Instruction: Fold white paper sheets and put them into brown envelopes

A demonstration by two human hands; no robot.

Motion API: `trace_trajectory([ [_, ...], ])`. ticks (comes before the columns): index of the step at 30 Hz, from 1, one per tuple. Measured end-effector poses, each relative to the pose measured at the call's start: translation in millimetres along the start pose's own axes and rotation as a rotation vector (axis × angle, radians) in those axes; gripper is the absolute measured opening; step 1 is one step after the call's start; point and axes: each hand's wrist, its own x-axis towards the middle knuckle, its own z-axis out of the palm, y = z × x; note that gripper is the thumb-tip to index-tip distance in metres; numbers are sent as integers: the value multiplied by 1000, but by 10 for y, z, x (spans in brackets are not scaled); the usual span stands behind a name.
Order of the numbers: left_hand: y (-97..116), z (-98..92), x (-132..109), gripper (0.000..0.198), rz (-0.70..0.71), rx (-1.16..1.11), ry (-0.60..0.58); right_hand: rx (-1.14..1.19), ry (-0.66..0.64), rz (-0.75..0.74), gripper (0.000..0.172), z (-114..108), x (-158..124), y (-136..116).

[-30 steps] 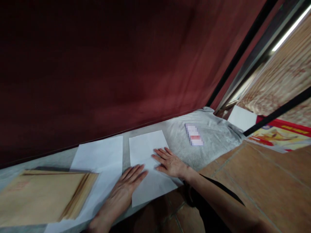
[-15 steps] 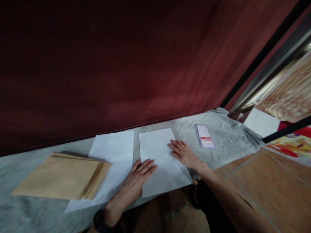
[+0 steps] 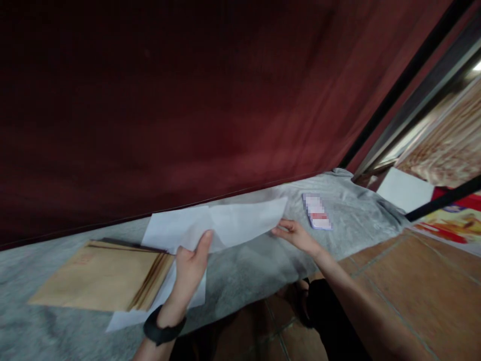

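Lengthwise, the white sheet [image 3: 246, 225] runs alongside the grey-covered tabletop's [image 3: 244, 278] far edge, just beyond the left hand [image 3: 191, 265], which clamps it under the thumb, other fingers hidden, while the right hand [image 3: 296, 237] pinches its near right corner.

Smooth paper sheet [image 3: 248, 223], matt cloth [image 3: 349, 215]

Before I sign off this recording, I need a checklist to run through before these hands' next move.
1. Left hand holding the raised white rectangular paper sheet: ok, thumb on top.
2. Right hand gripping that sheet's right edge: cannot tell; fingers are at it.
3. Second white paper sheet uncovered: not ok; the stack of flat brown paper envelopes overlaps it.
4. Flat purple-edged rectangular object clear of the right hand: ok, apart.
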Motion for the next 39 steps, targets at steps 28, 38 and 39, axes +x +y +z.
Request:
trace_trajectory([
  [28, -1041, 400, 18, 42, -218, 298, -214, -775, 121, -167, 44, 514, -61, 310],
  [38, -789, 377, 51, 55, -110, 570, -224, -1027, -126, -285, 61, 886, -172, 481],
  [39, -685, 362, 25, 60, -95, 664, -220, -1032, -120, -281, 61, 887, -175, 475],
])
